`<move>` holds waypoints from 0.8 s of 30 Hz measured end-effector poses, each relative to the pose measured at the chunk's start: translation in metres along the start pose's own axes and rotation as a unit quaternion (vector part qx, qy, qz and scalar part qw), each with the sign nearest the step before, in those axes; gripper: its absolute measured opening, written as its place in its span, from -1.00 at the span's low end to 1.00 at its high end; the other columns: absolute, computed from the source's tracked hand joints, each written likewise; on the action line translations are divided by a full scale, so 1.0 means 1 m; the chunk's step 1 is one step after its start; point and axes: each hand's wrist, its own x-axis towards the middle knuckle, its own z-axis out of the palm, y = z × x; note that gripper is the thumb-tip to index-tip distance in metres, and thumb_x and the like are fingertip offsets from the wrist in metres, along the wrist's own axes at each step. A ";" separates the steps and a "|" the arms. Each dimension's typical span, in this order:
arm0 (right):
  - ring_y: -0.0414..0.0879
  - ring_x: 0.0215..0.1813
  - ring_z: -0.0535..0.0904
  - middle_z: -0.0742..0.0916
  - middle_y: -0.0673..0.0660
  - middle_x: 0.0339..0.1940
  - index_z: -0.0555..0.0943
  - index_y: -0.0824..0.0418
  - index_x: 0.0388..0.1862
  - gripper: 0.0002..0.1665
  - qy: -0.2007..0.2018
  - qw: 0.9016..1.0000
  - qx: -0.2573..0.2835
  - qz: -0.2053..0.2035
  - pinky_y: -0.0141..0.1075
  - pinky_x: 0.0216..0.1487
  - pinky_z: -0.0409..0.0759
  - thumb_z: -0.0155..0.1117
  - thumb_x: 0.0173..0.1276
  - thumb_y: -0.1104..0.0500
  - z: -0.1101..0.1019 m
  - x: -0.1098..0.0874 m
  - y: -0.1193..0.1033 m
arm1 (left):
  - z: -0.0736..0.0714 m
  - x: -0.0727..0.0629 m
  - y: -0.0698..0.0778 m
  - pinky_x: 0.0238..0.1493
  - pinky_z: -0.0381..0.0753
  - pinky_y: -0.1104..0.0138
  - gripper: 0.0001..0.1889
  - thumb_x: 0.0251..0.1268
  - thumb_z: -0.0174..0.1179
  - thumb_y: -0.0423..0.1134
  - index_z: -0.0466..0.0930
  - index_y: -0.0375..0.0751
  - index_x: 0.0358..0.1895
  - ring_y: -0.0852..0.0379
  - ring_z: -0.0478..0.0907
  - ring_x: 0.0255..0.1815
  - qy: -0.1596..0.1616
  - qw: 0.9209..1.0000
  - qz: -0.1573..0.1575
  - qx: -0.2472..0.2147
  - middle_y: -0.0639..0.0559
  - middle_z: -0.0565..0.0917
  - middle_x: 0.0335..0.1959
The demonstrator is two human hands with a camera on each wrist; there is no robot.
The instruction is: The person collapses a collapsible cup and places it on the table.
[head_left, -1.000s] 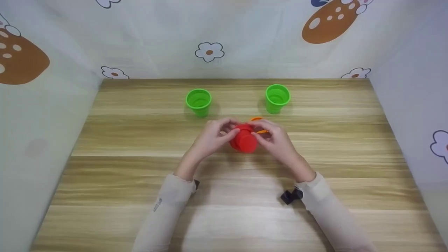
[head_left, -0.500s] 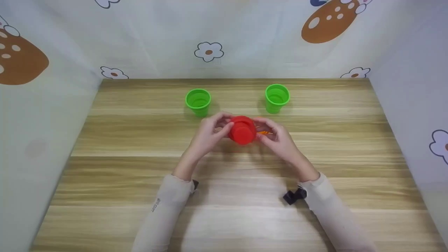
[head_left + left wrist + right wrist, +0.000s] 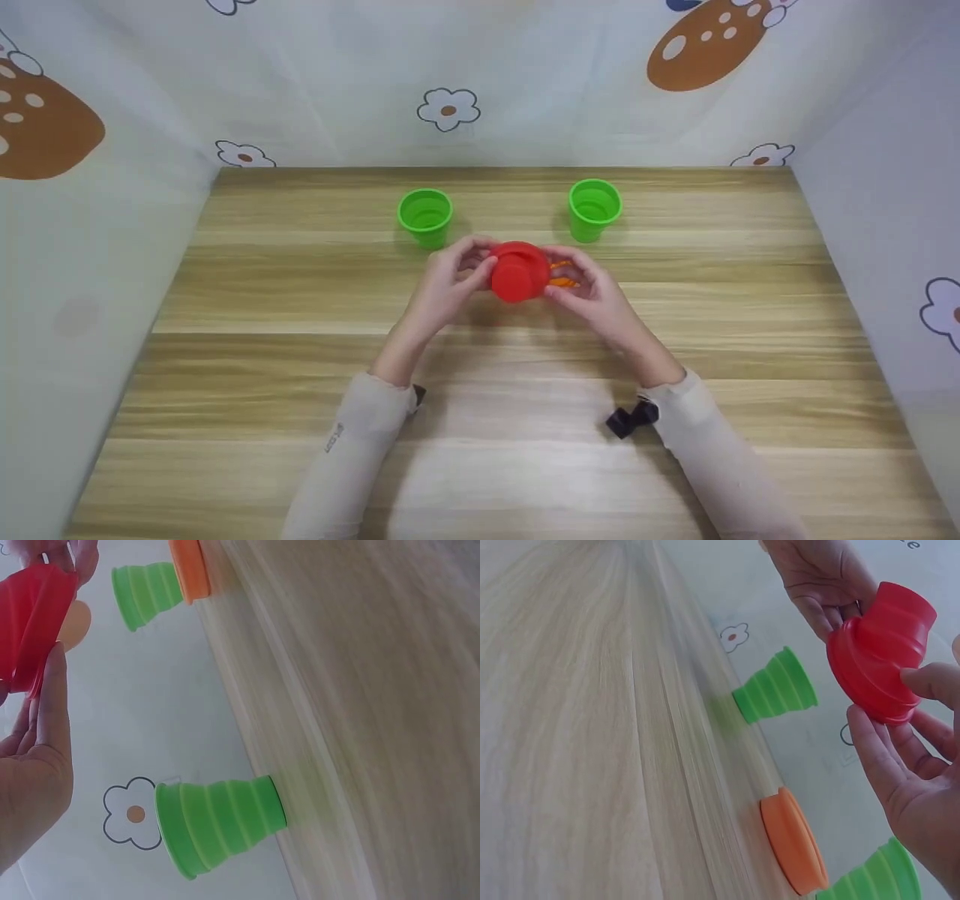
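A red collapsible cup (image 3: 517, 274), partly folded and lopsided, is held above the table between both hands, its narrow base facing the person. My left hand (image 3: 442, 289) grips its left rim, thumb in front and fingers behind. On the other side my right hand (image 3: 596, 292) pinches the right rim the same way. In the right wrist view the red cup (image 3: 885, 652) shows its stepped rings, with the right thumb pressing on its side. An orange collapsed cup (image 3: 791, 840) lies flat on the table, mostly hidden behind the right hand in the head view.
Two green collapsible cups stand extended and upright at the back: the left one (image 3: 425, 217) and the right one (image 3: 594, 210). The wooden table (image 3: 262, 390) meets a patterned curtain (image 3: 337, 82) behind them. Black wrist cameras (image 3: 632, 418) sit at the sleeve cuffs.
Both hands have lifted the red cup away from the person and slightly left. It has turned so its base faces the person more. The green cups have stayed put.
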 end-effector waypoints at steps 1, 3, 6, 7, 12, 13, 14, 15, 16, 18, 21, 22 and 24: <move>-0.15 0.06 0.62 0.62 -0.02 0.15 0.35 0.44 0.38 -0.35 0.005 1.000 0.002 0.001 -0.41 0.14 0.64 0.24 0.30 0.50 0.001 0.000 0.000 | 0.000 0.000 0.000 0.08 0.72 0.28 -0.72 0.40 0.18 -0.38 0.56 -0.40 0.11 0.02 0.66 -0.05 -0.001 1.000 -0.001 0.001 -0.23 0.70 -0.05; -0.15 0.03 0.61 0.63 -0.03 0.13 0.36 0.46 0.36 -0.37 0.013 1.000 0.003 0.001 -0.42 0.13 0.64 0.23 0.30 0.50 0.002 0.001 0.000 | 0.001 0.000 0.000 0.08 0.72 0.25 -0.72 0.39 0.18 -0.38 0.56 -0.40 0.11 0.01 0.66 -0.05 -0.003 1.000 0.000 0.004 -0.23 0.70 -0.05; -0.16 0.01 0.60 0.64 -0.04 0.10 0.37 0.48 0.33 -0.39 0.021 1.000 -0.003 -0.003 -0.42 0.12 0.64 0.23 0.29 0.51 0.003 0.001 0.000 | 0.002 0.000 0.000 0.08 0.72 0.19 -0.72 0.39 0.19 -0.39 0.56 -0.41 0.10 0.00 0.66 -0.05 -0.003 1.000 0.004 0.009 -0.24 0.71 -0.07; -0.16 0.00 0.60 0.64 -0.03 0.09 0.37 0.48 0.32 -0.40 0.022 1.000 -0.007 -0.005 -0.42 0.13 0.63 0.23 0.29 0.51 0.003 0.001 0.000 | 0.002 0.000 0.000 0.09 0.72 0.16 -0.72 0.39 0.19 -0.40 0.56 -0.41 0.10 0.00 0.66 -0.06 -0.003 1.000 0.005 0.009 -0.24 0.71 -0.07; -0.14 0.01 0.58 0.65 -0.01 0.05 0.40 0.45 0.30 -0.43 0.033 0.999 -0.004 0.004 -0.42 0.07 0.66 0.20 0.29 0.51 0.004 0.002 0.000 | 0.004 -0.001 0.000 0.07 0.72 0.19 -0.72 0.38 0.21 -0.38 0.55 -0.37 0.09 0.03 0.65 -0.09 -0.013 1.000 0.008 0.013 -0.20 0.71 -0.10; -0.14 0.02 0.58 0.65 -0.01 0.05 0.41 0.43 0.30 -0.43 0.038 0.999 -0.004 0.007 -0.42 0.05 0.66 0.18 0.29 0.51 0.004 0.003 0.000 | 0.004 -0.002 0.000 0.06 0.72 0.22 -0.72 0.37 0.21 -0.37 0.55 -0.35 0.10 0.04 0.66 -0.10 -0.020 1.000 0.008 0.017 -0.18 0.72 -0.10; -0.13 0.02 0.58 0.65 0.00 0.05 0.41 0.42 0.30 -0.44 0.043 0.999 -0.002 0.010 -0.42 0.03 0.67 0.16 0.29 0.51 0.004 0.003 0.000 | 0.005 -0.002 0.000 0.04 0.73 0.24 -0.72 0.37 0.22 -0.36 0.54 -0.32 0.10 0.05 0.66 -0.10 -0.028 0.999 0.008 0.022 -0.15 0.72 -0.10; -0.13 0.03 0.57 0.65 0.01 0.05 0.42 0.41 0.29 -0.45 0.048 0.999 0.000 0.012 -0.42 0.02 0.67 0.15 0.29 0.51 0.004 0.004 0.000 | 0.006 -0.003 0.001 0.03 0.73 0.26 -0.72 0.38 0.22 -0.34 0.53 -0.30 0.10 0.06 0.67 -0.10 -0.035 0.999 0.008 0.027 -0.13 0.73 -0.10; -0.12 0.03 0.57 0.65 0.02 0.06 0.43 0.40 0.28 -0.46 0.053 0.998 0.001 0.013 -0.42 0.02 0.68 0.14 0.29 0.51 0.004 0.004 0.000 | 0.006 -0.003 0.001 0.02 0.74 0.27 -0.71 0.38 0.23 -0.33 0.52 -0.28 0.11 0.06 0.67 -0.10 -0.042 0.999 0.009 0.031 -0.12 0.73 -0.09; -0.10 0.04 0.57 0.65 0.03 0.06 0.44 0.39 0.26 -0.46 0.062 0.998 -0.001 0.013 -0.41 0.01 0.67 0.13 0.28 0.51 0.004 0.005 0.000 | 0.007 -0.004 0.002 0.01 0.74 0.28 -0.70 0.37 0.23 -0.31 0.50 -0.25 0.11 0.07 0.68 -0.10 -0.052 0.998 0.007 0.038 -0.09 0.74 -0.09; -0.09 0.04 0.57 0.65 0.06 0.06 0.46 0.39 0.26 -0.47 0.064 0.998 -0.005 0.014 -0.41 0.01 0.68 0.14 0.28 0.51 0.005 0.005 -0.001 | 0.008 -0.005 0.002 0.02 0.74 0.26 -0.71 0.38 0.22 -0.31 0.49 -0.22 0.11 0.07 0.68 -0.09 -0.056 0.997 0.002 0.043 -0.08 0.74 -0.09; -0.08 0.04 0.57 0.65 0.05 0.05 0.46 0.38 0.26 -0.46 0.065 0.998 -0.010 0.016 -0.41 0.00 0.68 0.14 0.28 0.51 0.005 0.004 -0.001 | 0.008 -0.005 0.002 0.03 0.74 0.25 -0.71 0.38 0.22 -0.31 0.49 -0.22 0.10 0.06 0.68 -0.08 -0.058 0.997 -0.001 0.042 -0.08 0.74 -0.09; -0.08 0.02 0.57 0.66 0.05 0.04 0.48 0.37 0.26 -0.47 0.065 0.998 -0.017 0.019 -0.41 0.00 0.68 0.14 0.27 0.51 0.005 0.004 -0.001 | 0.008 -0.005 0.002 0.05 0.73 0.24 -0.71 0.38 0.22 -0.30 0.48 -0.20 0.11 0.07 0.68 -0.07 -0.062 0.997 -0.005 0.047 -0.07 0.73 -0.08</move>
